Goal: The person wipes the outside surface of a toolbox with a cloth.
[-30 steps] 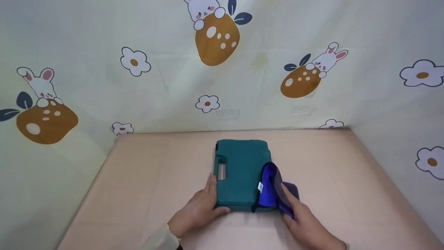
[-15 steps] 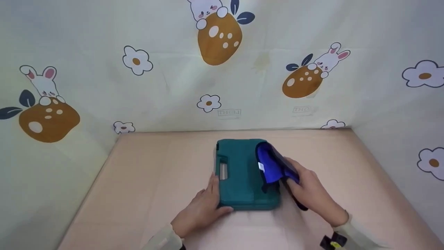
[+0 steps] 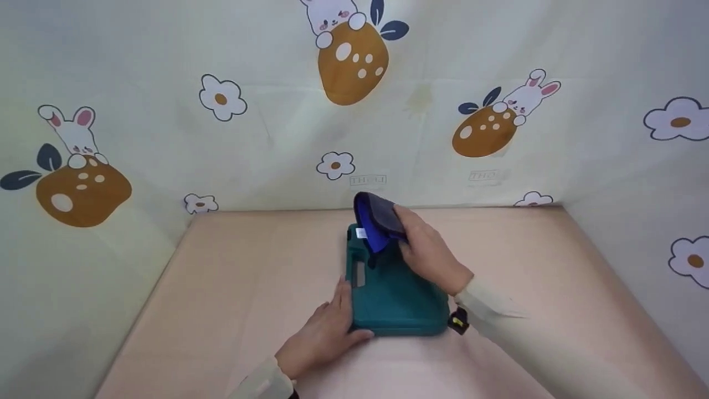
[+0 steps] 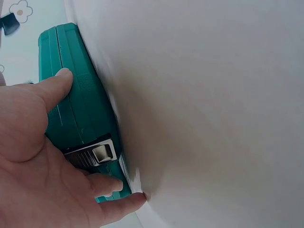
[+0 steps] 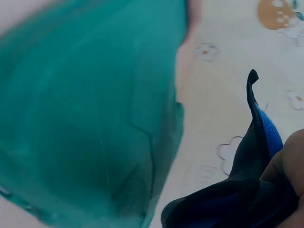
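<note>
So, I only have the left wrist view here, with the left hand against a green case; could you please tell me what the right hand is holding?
Observer: The right hand grips a folded dark fabric piece, seen in the head view.
Operator: Thank you; where is that fabric relative to the green case?
Observer: In the head view it overlaps the case's far end, hiding part of its top; I can't tell whether they touch.
Operator: And would there be any marking on the fabric, please?
Observer: Yes, a small white tag shows at the edge of its blue lining.
</note>
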`<move>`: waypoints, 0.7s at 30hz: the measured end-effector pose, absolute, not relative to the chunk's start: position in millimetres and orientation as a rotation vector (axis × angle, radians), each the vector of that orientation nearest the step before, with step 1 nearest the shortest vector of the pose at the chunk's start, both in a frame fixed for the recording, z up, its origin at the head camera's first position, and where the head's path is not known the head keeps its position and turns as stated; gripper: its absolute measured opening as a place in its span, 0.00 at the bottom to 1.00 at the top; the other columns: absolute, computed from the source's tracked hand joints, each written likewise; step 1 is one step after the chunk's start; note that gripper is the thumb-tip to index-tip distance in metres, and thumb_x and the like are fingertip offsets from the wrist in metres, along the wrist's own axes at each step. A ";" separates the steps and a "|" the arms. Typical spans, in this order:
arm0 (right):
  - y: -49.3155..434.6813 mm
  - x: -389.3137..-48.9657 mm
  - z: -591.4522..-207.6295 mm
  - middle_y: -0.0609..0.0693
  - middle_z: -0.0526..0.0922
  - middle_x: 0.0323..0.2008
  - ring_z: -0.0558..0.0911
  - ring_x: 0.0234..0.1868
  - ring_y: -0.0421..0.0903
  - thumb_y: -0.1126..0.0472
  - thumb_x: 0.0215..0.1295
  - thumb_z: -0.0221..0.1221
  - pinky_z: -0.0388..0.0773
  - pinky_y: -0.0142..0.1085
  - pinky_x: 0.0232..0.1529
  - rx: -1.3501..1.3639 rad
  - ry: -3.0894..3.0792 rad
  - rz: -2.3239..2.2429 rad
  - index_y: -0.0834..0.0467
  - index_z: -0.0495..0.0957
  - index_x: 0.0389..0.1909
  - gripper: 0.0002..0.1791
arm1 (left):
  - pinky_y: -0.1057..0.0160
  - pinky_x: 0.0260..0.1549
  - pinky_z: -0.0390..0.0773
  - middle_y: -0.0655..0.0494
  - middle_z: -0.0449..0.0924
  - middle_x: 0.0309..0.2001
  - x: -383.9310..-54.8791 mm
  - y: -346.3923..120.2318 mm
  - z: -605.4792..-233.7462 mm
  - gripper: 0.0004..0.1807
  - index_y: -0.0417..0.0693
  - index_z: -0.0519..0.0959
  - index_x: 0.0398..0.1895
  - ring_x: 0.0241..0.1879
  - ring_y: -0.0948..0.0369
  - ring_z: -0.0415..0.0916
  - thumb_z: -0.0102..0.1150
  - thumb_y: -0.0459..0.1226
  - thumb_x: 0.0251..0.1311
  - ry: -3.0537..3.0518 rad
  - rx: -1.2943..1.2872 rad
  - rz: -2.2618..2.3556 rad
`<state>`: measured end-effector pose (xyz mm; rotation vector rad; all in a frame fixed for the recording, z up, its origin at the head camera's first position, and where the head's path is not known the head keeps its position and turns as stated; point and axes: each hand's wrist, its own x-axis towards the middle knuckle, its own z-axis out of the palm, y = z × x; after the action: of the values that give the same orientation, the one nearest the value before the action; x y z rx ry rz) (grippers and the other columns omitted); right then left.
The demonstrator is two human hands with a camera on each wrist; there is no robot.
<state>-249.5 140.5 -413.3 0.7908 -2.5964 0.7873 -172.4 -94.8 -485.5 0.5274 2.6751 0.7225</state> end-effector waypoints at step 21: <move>100.6 -285.6 -441.5 0.56 0.53 0.79 0.50 0.77 0.64 0.68 0.74 0.56 0.51 0.55 0.71 0.897 -3.097 0.201 0.51 0.54 0.81 0.39 | 0.39 0.68 0.56 0.35 0.36 0.80 -172.2 -95.1 -484.7 0.60 0.33 0.38 0.80 0.75 0.47 0.52 0.56 0.64 0.66 2.685 0.568 0.699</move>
<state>-285.6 100.6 -441.5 0.8966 -3.0970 0.2014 -172.2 -95.1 -484.7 0.5677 2.6846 0.6985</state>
